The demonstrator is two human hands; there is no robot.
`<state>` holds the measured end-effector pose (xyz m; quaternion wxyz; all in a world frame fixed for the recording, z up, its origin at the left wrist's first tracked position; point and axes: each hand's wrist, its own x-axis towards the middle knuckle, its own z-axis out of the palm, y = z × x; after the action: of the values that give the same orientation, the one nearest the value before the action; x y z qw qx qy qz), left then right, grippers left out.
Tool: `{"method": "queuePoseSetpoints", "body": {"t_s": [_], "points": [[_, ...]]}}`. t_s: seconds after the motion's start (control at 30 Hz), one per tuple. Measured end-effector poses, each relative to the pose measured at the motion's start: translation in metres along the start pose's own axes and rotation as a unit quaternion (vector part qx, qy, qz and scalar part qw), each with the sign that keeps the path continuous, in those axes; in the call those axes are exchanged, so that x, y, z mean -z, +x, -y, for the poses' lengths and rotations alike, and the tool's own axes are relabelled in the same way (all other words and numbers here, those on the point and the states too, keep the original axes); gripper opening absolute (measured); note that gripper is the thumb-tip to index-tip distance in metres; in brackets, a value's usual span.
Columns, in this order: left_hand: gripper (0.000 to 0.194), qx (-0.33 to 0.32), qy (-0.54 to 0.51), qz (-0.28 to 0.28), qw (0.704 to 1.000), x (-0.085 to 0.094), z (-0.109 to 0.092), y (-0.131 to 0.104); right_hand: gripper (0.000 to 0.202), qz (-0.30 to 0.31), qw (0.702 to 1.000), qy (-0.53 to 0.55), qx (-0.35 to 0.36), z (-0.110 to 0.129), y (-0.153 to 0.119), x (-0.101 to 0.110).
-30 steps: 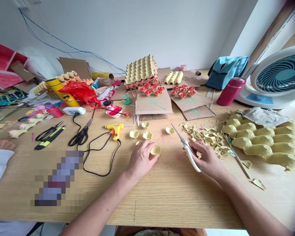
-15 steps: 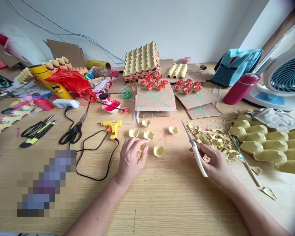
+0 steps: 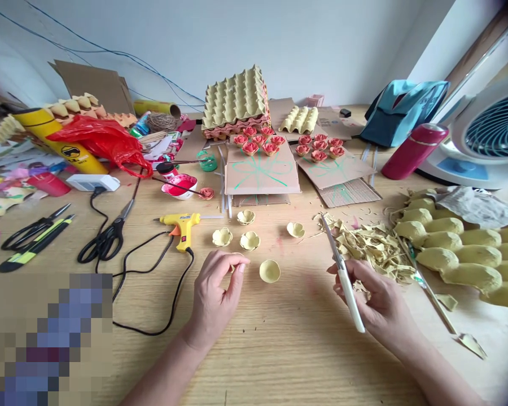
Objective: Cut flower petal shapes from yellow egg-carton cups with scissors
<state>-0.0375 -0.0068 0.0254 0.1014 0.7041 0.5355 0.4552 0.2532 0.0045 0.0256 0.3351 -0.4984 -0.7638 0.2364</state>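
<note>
My left hand (image 3: 215, 287) has its thumb and forefinger curled round a small yellow paper-pulp cup, most of which they hide. Right of it stands a plain round cup (image 3: 270, 271). Beyond these are petal-edged cups: one at the left (image 3: 222, 237), one in the middle (image 3: 250, 241), a layered one behind (image 3: 246, 216) and one farther right (image 3: 296, 229). White-handled scissors (image 3: 349, 296) are in my right hand (image 3: 376, 299), blades together and aimed away from me. Near their tip is a heap of yellow pulp scraps (image 3: 372, 248).
A yellow glue gun (image 3: 183, 228) with a looping cord lies left of the cups, near black scissors (image 3: 105, 239). Red paper flowers (image 3: 258, 141) stand on cardboard at the back. Egg trays (image 3: 457, 248), a red flask (image 3: 415, 151) and a fan (image 3: 482, 135) occupy the right.
The camera view has turned and tilted slightly, so the left-hand items appear farther left. Both hands keep nearly the same places over the table, with the same grips.
</note>
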Motion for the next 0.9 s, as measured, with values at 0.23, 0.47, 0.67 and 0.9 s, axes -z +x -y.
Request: {"method": "queuePoseSetpoints", "body": {"t_s": [0.23,0.47,0.67,0.9], "points": [[0.017,-0.002,-0.043,0.044,0.998,-0.003,-0.005,-0.004,0.014,-0.003,1.0,-0.003,0.001,0.001,0.001,0.001],[0.019,0.006,-0.056,0.054,0.997,-0.001,-0.005,-0.007,0.018,0.019,0.999,-0.03,0.028,0.003,0.0,0.0],[0.02,-0.024,-0.063,0.118,0.991,-0.006,-0.01,-0.012,0.022,0.053,0.987,-0.114,0.101,0.002,0.001,-0.008],[0.019,-0.061,-0.079,0.155,0.983,-0.009,-0.007,-0.016,0.028,0.033,0.958,-0.274,0.081,-0.001,-0.011,-0.011]]}}
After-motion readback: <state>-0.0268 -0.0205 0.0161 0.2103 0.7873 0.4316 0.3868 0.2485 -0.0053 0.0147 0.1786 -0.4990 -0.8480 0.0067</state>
